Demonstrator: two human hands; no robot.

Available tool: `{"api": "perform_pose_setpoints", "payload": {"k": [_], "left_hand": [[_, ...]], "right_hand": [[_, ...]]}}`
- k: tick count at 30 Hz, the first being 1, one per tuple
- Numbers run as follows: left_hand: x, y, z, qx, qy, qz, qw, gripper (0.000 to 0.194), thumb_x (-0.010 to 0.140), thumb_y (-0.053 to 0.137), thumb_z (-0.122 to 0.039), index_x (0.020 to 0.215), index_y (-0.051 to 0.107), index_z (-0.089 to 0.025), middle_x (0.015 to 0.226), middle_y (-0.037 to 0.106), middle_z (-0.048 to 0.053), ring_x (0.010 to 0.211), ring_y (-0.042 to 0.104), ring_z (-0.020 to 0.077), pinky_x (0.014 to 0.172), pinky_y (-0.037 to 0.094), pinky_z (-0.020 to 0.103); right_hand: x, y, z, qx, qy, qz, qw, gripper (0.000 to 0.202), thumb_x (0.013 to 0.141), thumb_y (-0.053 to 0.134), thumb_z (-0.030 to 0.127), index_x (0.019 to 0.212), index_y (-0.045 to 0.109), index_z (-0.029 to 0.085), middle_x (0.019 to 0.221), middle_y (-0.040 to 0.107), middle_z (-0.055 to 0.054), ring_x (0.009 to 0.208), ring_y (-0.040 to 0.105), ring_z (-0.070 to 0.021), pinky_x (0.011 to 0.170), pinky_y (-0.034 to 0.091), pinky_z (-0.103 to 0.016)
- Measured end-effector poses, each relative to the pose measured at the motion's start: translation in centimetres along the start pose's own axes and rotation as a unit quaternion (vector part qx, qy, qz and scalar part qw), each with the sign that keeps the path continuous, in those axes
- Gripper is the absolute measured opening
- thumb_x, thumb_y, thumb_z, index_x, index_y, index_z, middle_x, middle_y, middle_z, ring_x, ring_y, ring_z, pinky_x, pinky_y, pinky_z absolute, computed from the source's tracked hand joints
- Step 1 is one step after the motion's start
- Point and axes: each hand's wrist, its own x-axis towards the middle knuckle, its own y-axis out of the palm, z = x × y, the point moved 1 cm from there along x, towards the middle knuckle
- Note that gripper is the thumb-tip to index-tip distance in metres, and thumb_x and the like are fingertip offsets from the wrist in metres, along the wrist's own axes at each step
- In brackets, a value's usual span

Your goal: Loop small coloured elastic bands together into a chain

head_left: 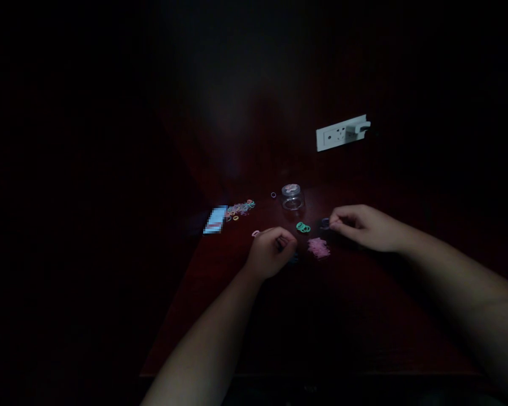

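Observation:
My left hand (273, 252) is closed, thumb and fingertips together, just above the table. Any small thing in its pinch is hidden. Some dark blue hair ties (294, 258) show under its fingertips, and a pink hair tie (255, 233) lies behind its knuckles. On the right, my right hand (368, 228) is pinched shut beside a few dark purple hair ties (325, 224); whether one is between the fingers I cannot make out. Between the hands lie a cluster of green hair ties (303, 227) and a pile of pink hair ties (319, 248).
A clear lidded jar (292, 198) stands behind the green ties, with a single pale ring (273, 195) to its left. Mixed coloured hair ties (240, 209) lie near a bright blurred rectangle (215, 220) at the dark red table's (220, 293) left edge. A wall socket (342, 133) holds a plug.

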Motion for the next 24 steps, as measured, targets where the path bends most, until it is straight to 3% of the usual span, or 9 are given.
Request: {"api": "perform_pose_setpoints", "payload": {"k": [4, 7, 17, 24], "left_hand": [[0.0, -0.3, 1.5, -0.007, -0.030, -0.019, 0.999, 0.013, 0.084, 0.061, -0.027, 0.078, 0.065, -0.015, 0.069, 0.063, 0.001, 0.059, 0.053, 0.0089, 0.054, 0.041, 0.020], [0.1, -0.5, 2.2, -0.024, -0.049, -0.031, 0.998, 0.013, 0.082, 0.061, -0.027, 0.078, 0.065, -0.015, 0.068, 0.062, 0.000, 0.058, 0.052, 0.0086, 0.053, 0.041, 0.019], [0.3, -0.6, 2.9, -0.038, -0.065, -0.048, 0.996, 0.014, 0.081, 0.063, -0.028, 0.077, 0.065, -0.015, 0.068, 0.061, 0.000, 0.058, 0.050, 0.0083, 0.053, 0.040, 0.019], [0.4, -0.9, 3.2, -0.035, -0.071, -0.053, 0.995, 0.014, 0.080, 0.063, -0.027, 0.077, 0.065, -0.014, 0.066, 0.060, -0.001, 0.058, 0.049, 0.0077, 0.053, 0.039, 0.019]], "right_hand": [[-0.6, -3.0, -2.0, -0.083, 0.114, 0.005, 0.990, 0.025, 0.081, 0.057, 0.041, 0.069, 0.056, 0.020, 0.063, 0.058, -0.002, 0.056, 0.052, -0.0152, 0.054, 0.039, -0.028], [-1.0, -3.7, -3.2, -0.086, 0.153, 0.030, 0.984, 0.023, 0.078, 0.058, 0.040, 0.068, 0.059, 0.020, 0.064, 0.061, -0.002, 0.057, 0.053, -0.0162, 0.056, 0.041, -0.030], [-0.9, -3.6, -5.0, -0.086, 0.176, 0.076, 0.978, 0.016, 0.071, 0.060, 0.034, 0.063, 0.060, 0.020, 0.062, 0.061, -0.001, 0.059, 0.054, -0.0169, 0.059, 0.040, -0.031], [-0.9, -3.6, -5.2, -0.113, 0.199, 0.073, 0.971, 0.019, 0.071, 0.060, 0.036, 0.062, 0.060, 0.020, 0.058, 0.059, -0.001, 0.057, 0.052, -0.0168, 0.057, 0.039, -0.031]]}}
